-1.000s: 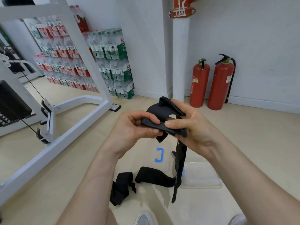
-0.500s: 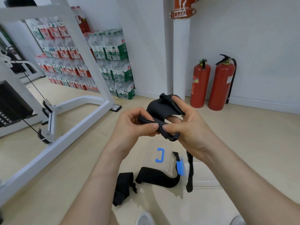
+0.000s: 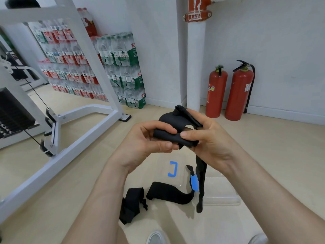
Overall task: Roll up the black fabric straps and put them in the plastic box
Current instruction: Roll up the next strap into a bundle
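Strap tail [image 3: 201,180] higher than before; left hand [image 3: 146,143], right hand [image 3: 212,143] around roll [image 3: 168,136].

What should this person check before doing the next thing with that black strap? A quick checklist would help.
1. Grip on the strap: ok. The left hand and right hand both pinch the rolled part.
2. Strap fully rolled: not ok. Its tail hangs loose below the right hand.
3. Plastic box nearby: ok. It sits on the floor below the hands.
4. Box open: cannot tell. The clear plastic is hard to read.
5. Other straps done: not ok. The folded strap and curved strap lie unrolled on the floor.
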Available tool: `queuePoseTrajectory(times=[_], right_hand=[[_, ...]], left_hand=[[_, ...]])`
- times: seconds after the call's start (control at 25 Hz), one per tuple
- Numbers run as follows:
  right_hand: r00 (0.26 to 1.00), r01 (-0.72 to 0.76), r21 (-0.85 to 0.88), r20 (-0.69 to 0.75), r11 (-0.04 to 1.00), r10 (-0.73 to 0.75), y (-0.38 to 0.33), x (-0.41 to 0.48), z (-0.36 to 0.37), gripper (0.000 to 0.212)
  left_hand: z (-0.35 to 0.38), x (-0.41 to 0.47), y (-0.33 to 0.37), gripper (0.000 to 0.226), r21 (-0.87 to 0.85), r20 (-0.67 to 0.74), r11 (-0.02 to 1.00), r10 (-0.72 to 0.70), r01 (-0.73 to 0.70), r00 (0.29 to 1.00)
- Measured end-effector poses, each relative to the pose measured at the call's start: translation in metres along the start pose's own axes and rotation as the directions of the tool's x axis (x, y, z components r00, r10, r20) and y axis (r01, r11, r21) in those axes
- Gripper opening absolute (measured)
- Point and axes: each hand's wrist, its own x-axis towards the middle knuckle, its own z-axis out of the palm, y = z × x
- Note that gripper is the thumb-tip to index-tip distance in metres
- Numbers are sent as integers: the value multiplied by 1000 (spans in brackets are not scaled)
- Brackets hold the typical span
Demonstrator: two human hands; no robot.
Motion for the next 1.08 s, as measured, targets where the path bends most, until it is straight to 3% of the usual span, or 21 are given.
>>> queuePoseTrajectory(times=[0.16,0.36,0.64,0.76,0.88,1.0,1.08], right_hand=[[999,-32,68,46,997,29,3,0,3,61],[996,69,6,60,998,-69,6,-1,5,65],[991,128,-38,-29,991,-129,9,4,5,86],[990,132,-116,-31,984,-136,10,4,3,99],[988,126,-184,-70,975,-141,5,3,0,83],[992,89,-149,-76,985,-101,-1,1,-2,67],[995,72,-138,-53,988,-79,0,0,-1,62]], left_hand=[[1,1,0,26,14,-51,999,29,-29,998],[-1,1,-3,14,56,-51,998,44,-41,998],[9,5,-3,20,25,-258,996,86,-83,962],[12,5,0,23,55,-257,995,98,-86,962],[13,5,-1,13,46,-229,998,41,-31,972],[6,2,0,31,-61,-57,997,-52,49,997],[3,-1,0,33,-73,-8,997,-37,36,999]])
